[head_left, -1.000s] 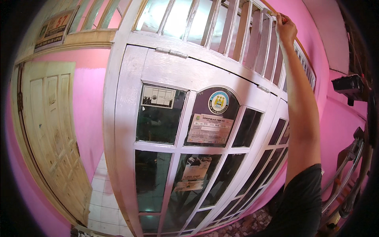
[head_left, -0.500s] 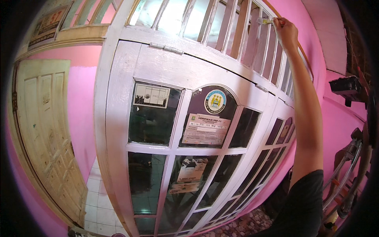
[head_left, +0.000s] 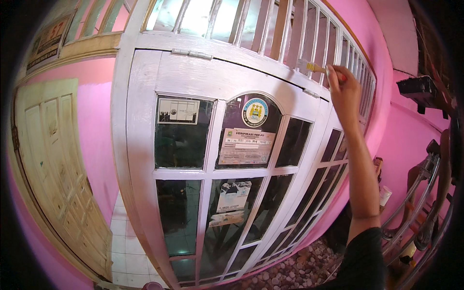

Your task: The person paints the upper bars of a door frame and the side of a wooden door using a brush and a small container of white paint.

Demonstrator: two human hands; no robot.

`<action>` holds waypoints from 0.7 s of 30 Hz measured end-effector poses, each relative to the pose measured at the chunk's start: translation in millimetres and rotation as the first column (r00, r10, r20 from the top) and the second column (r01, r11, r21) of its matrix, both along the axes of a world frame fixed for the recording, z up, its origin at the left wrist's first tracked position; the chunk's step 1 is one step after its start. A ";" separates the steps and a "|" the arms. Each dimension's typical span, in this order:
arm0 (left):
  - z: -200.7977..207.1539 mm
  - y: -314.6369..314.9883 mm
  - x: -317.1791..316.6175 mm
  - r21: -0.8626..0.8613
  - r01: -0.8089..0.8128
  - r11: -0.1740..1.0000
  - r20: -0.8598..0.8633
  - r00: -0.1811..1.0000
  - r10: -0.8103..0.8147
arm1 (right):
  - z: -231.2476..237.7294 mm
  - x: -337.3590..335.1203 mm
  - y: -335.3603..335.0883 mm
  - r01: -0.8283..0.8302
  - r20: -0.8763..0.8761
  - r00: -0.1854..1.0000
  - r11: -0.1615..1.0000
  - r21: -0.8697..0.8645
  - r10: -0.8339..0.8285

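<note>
My raised right hand (head_left: 344, 89) is closed around the handle of a paintbrush (head_left: 317, 68) with a yellowish band. Its pale bristles point left, at the lower ends of the white slats (head_left: 309, 36) above the door. They are at or very near the rail under the slats; contact is too small to tell. Below is a white-painted door (head_left: 217, 77) with dark glass panes, stickers and papers, and metal hinges (head_left: 192, 53) along its top edge. My left hand is out of view. The rim of a pinkish round container (head_left: 152, 286) shows at the bottom edge.
At the left, a pale wooden door (head_left: 60, 169) stands by a pink wall and white floor tiles (head_left: 126, 251). Pebbles (head_left: 295, 268) cover the ground below the white door. Metal tubing (head_left: 415, 208) and a black box-like fixture (head_left: 419, 92) are on the right.
My right hand has come down with the paintbrush, from higher on the slats to their lower ends. The view has shifted slightly, and the pinkish container shows more at the bottom edge.
</note>
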State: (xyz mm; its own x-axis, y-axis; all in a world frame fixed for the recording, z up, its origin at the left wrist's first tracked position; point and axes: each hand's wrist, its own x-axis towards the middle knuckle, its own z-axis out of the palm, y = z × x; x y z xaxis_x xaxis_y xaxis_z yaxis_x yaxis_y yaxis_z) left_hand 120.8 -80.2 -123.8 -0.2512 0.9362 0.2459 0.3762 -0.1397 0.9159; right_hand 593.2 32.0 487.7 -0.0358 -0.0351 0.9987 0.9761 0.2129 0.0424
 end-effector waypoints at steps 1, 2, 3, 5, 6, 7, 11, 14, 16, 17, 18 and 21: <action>-0.6 0.9 -2.8 -0.049 -0.009 0.999 -0.036 0.999 0.007 | -17.6 -0.7 -2.8 -0.169 -0.019 0.985 0.985 0.044 0.170; 0.0 0.4 -2.7 -0.050 -0.006 0.999 -0.041 0.999 0.004 | -37.9 -1.9 -6.9 -0.329 -0.032 0.942 0.940 0.091 0.333; 11.8 1.0 2.0 -0.005 0.048 0.999 -0.009 0.999 -0.048 | -59.3 -14.9 -19.6 -0.396 -0.078 0.911 0.913 0.098 0.404; -12.0 6.9 -6.6 0.052 0.072 0.996 0.039 0.996 -0.074 | -112.1 -42.6 -37.3 -0.496 -0.210 0.839 0.865 0.084 0.501; -14.4 8.2 -7.6 0.044 0.069 0.997 0.031 0.997 -0.070 | -143.3 -52.2 -42.8 -0.521 -0.296 0.806 0.852 0.056 0.513; -12.3 5.5 -8.9 0.039 0.063 0.997 0.026 0.998 -0.064 | -174.3 -61.8 -47.1 -0.617 -0.316 0.751 0.787 -0.019 0.581; 4.0 4.8 6.1 0.036 0.114 0.993 0.023 0.993 -0.115 | -289.1 -100.8 -68.6 -0.926 -0.529 0.366 0.356 -0.126 0.765; 1.3 6.5 10.7 0.018 0.136 0.991 -0.008 0.991 -0.135 | -359.2 -130.7 -72.2 -0.978 -0.850 0.181 0.183 -0.101 0.495; 6.4 1.2 10.7 0.091 0.149 0.985 -0.138 0.981 -0.136 | -405.9 -143.7 -63.5 -0.996 -0.952 0.062 0.073 -0.042 0.299; 7.9 -6.6 8.5 0.061 0.123 0.990 -0.091 0.989 -0.118 | -421.2 -154.2 -61.3 -1.000 -0.977 0.020 0.007 -0.019 0.214; 15.6 -11.6 13.2 0.052 0.130 0.990 -0.094 0.988 -0.124 | -432.9 -158.8 -62.5 -0.999 -0.992 -0.004 -0.035 0.000 0.126; 28.4 -24.9 17.0 0.013 0.097 0.995 -0.101 0.990 -0.096 | -476.1 -170.6 -64.4 -0.995 -0.999 -0.022 -0.099 0.019 0.024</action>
